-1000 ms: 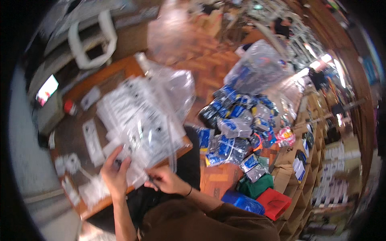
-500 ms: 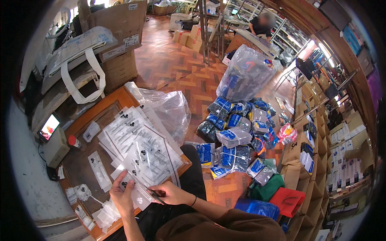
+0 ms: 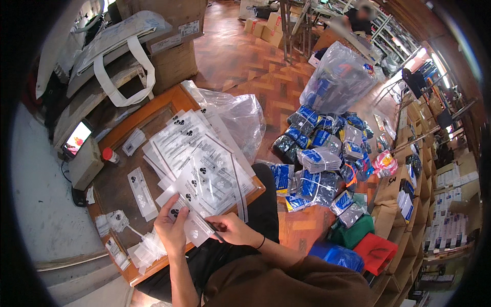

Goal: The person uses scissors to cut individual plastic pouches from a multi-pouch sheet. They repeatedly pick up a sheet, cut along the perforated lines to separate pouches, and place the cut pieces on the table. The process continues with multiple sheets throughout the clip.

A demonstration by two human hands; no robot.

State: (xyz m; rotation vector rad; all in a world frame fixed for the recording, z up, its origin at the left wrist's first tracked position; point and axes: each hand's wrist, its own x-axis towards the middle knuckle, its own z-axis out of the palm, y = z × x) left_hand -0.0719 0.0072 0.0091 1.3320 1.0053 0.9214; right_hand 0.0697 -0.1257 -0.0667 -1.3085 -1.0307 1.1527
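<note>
My left hand (image 3: 171,225) pinches a printed translucent plastic sheet (image 3: 196,228) between thumb and fingers, over the table's near edge. My right hand (image 3: 236,231) is closed around dark-handled scissors (image 3: 217,235), which lie at the sheet's right edge; their blades are mostly hidden. Just beyond both hands, a fanned stack of similar printed clear sheets (image 3: 192,148) covers the right part of the wooden table (image 3: 134,162). Narrow cut strips (image 3: 141,193) lie left of the stack, and a heap of clear scraps (image 3: 148,251) sits by my left forearm.
A lit phone (image 3: 77,137) leans on a box beside a red-capped jar (image 3: 110,155). Right of the table, bundled blue-and-grey packets (image 3: 317,187) and a large filled plastic bag (image 3: 340,79) rest on the floor. Cardboard shelving (image 3: 404,240) lines the right; a person (image 3: 358,21) sits far back.
The view has shifted, so the scene sits farther right and higher. Both hands stay at the sheet, with the scissors still at its right edge.
</note>
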